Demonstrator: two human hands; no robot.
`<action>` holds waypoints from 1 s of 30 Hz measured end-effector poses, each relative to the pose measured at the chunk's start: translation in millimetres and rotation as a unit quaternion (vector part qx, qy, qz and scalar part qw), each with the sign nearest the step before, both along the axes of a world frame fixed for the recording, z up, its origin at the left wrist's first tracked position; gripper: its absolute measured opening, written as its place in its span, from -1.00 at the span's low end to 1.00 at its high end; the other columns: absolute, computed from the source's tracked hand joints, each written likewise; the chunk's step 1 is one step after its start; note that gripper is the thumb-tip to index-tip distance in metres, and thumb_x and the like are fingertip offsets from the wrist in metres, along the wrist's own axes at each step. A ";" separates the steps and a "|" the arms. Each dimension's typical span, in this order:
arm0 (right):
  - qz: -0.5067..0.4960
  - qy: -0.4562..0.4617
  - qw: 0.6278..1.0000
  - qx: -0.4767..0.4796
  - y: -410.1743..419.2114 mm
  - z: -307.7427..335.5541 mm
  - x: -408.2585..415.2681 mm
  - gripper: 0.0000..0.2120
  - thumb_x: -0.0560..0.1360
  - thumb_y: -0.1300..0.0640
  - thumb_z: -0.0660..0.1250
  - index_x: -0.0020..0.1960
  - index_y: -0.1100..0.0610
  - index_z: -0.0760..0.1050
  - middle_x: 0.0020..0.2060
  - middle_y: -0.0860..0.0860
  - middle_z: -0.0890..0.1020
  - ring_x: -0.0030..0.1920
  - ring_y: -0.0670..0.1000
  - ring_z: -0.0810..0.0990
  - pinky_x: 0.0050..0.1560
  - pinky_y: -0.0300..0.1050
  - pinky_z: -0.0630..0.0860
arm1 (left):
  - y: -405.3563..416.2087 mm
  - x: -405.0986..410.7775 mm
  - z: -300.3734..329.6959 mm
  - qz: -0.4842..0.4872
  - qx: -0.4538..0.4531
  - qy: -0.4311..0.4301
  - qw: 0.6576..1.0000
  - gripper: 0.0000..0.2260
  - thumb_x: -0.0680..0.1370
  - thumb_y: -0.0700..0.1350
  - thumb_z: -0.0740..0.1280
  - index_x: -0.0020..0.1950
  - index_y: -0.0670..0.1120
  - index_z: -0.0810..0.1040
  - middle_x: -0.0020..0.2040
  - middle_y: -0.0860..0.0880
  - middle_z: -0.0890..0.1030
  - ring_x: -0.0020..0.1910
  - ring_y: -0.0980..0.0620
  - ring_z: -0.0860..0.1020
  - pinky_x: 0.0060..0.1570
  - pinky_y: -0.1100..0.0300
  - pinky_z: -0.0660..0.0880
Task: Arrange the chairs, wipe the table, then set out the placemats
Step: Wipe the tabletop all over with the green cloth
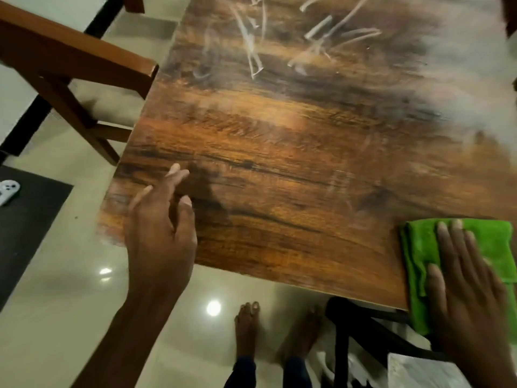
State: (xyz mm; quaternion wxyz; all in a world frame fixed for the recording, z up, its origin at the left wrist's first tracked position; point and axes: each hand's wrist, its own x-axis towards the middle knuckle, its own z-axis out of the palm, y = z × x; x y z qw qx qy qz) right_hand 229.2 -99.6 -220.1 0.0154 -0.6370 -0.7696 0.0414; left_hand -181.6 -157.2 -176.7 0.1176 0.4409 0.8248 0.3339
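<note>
Head view step: wiping the table (279, 169).
Right hand (470, 278): pressed flat on green cloth (419, 247) at the near edge.
Left hand (161, 228): released, empty, hovering over the corner.
Next: likely sweep cloth toward the hazy far streaks.

1 table (293, 141), 1 green cloth (419, 247), 1 wooden chair (70, 60), 2 hands, 2 bare feet.

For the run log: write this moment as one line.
step: wiping | right hand: flat on cloth, near table edge | left hand: open | placemats: none
</note>
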 end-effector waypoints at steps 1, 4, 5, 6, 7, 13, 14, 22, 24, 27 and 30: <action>-0.033 0.006 0.999 -0.006 7.6 -3.2 12.8 -0.40 0.76 -0.10 -0.14 0.74 0.09 0.08 0.74 0.04 0.10 0.73 0.12 0.10 0.52 0.44 0.29 | 5.3 11.2 -2.8 -0.014 -0.014 -0.006 1.000 -0.62 0.71 -0.09 0.20 0.54 -0.07 0.49 0.55 0.02 0.47 0.55 0.03 0.36 0.57 0.01 0.30; -0.102 0.020 0.994 0.023 18.6 -6.4 13.0 -0.40 0.76 -0.11 -0.08 0.75 0.08 0.08 0.74 0.06 0.11 0.73 0.11 0.09 0.58 0.40 0.23 | 31.8 65.3 -15.1 -0.117 -0.022 0.018 0.993 -0.57 0.73 -0.09 0.22 0.62 -0.10 0.37 0.64 -0.04 0.35 0.60 0.14 0.21 0.62 -0.07 0.17; -0.113 0.024 0.993 0.031 18.8 -7.0 2.5 -0.40 0.76 -0.11 -0.06 0.75 0.07 0.08 0.74 0.06 0.10 0.73 0.12 0.08 0.60 0.38 0.21 | 43.0 87.9 -19.5 -0.161 -0.025 0.036 0.986 -0.54 0.74 -0.06 0.20 0.64 -0.11 0.33 0.67 -0.06 0.31 0.64 0.11 0.19 0.65 -0.06 0.11; -0.122 0.026 0.991 0.039 18.6 -9.0 -11.2 -0.39 0.76 -0.13 -0.06 0.75 0.06 0.06 0.74 0.05 0.08 0.74 0.11 0.06 0.61 0.36 0.19 | 53.9 108.5 -24.1 -0.202 -0.028 0.055 0.977 -0.51 0.74 -0.02 0.15 0.67 -0.13 0.29 0.69 -0.08 0.25 0.68 0.05 0.15 0.67 -0.04 0.05; -0.126 0.030 0.991 0.040 17.3 -10.3 -21.1 -0.38 0.76 -0.16 -0.07 0.76 0.03 0.03 0.75 0.04 0.05 0.74 0.10 0.02 0.64 0.34 0.16 | 66.1 132.8 -28.3 -0.242 -0.035 0.070 0.967 -0.47 0.74 0.01 0.11 0.69 -0.13 0.23 0.71 -0.09 0.19 0.71 0.01 0.09 0.68 -0.02 -0.01; -0.056 0.056 0.996 0.040 2.6 -8.8 -17.5 -0.40 0.76 -0.13 0.00 0.76 -0.04 0.03 0.75 -0.03 0.01 0.74 0.00 -0.03 0.67 0.24 0.12 | 120.3 240.4 -44.5 -0.350 -0.056 0.136 0.925 -0.43 0.77 0.06 -0.08 0.75 -0.13 -0.03 0.75 -0.08 -0.06 0.74 -0.03 -0.10 0.69 -0.07 -0.03; -0.052 0.056 0.996 0.042 -0.2 -8.3 -7.4 -0.41 0.76 -0.12 0.00 0.75 -0.04 0.03 0.75 -0.04 0.03 0.74 -0.01 -0.03 0.67 0.23 0.14 | 123.6 250.0 -47.7 -0.353 -0.062 0.139 0.923 -0.43 0.77 0.07 -0.09 0.75 -0.12 -0.04 0.75 -0.07 -0.07 0.74 -0.02 -0.11 0.69 -0.05 -0.04; -0.042 0.063 0.997 0.022 31.2 -12.1 55.2 -0.35 0.73 -0.19 0.01 0.76 -0.07 -0.05 0.75 -0.07 -0.04 0.74 -0.05 -0.10 0.69 0.15 0.06 | 124.8 265.1 -60.7 -0.343 -0.082 0.215 0.911 -0.44 0.77 0.08 -0.10 0.74 -0.13 0.03 0.75 -0.08 0.02 0.74 -0.01 -0.04 0.69 -0.06 0.02; -0.034 0.064 0.997 0.030 72.2 -14.4 64.7 -0.36 0.73 -0.21 -0.01 0.76 -0.08 -0.04 0.75 -0.07 -0.03 0.74 -0.05 -0.09 0.70 0.13 0.03 | 124.6 266.8 -59.4 -0.340 -0.089 0.219 0.910 -0.44 0.77 0.08 -0.09 0.74 -0.12 0.01 0.75 -0.07 0.01 0.73 0.01 -0.06 0.69 -0.05 0.01; -0.030 0.064 0.997 0.023 131.0 -13.9 72.7 -0.37 0.73 -0.22 -0.03 0.76 -0.09 -0.02 0.75 -0.06 -0.02 0.74 -0.03 -0.08 0.70 0.13 0.02 | 124.8 266.1 -59.5 -0.342 -0.088 0.221 0.909 -0.44 0.77 0.07 -0.08 0.75 -0.11 0.01 0.75 -0.06 0.01 0.73 0.03 -0.06 0.69 -0.05 0.00; -0.020 0.067 0.997 0.016 133.5 -14.4 76.3 -0.37 0.75 -0.21 -0.05 0.76 -0.05 -0.05 0.76 -0.03 -0.05 0.75 0.00 -0.11 0.70 0.16 -0.01 | 123.9 268.2 -59.2 -0.344 -0.075 0.197 0.915 -0.45 0.76 0.04 -0.02 0.74 -0.12 0.04 0.75 -0.06 0.05 0.73 0.03 -0.03 0.68 -0.07 0.02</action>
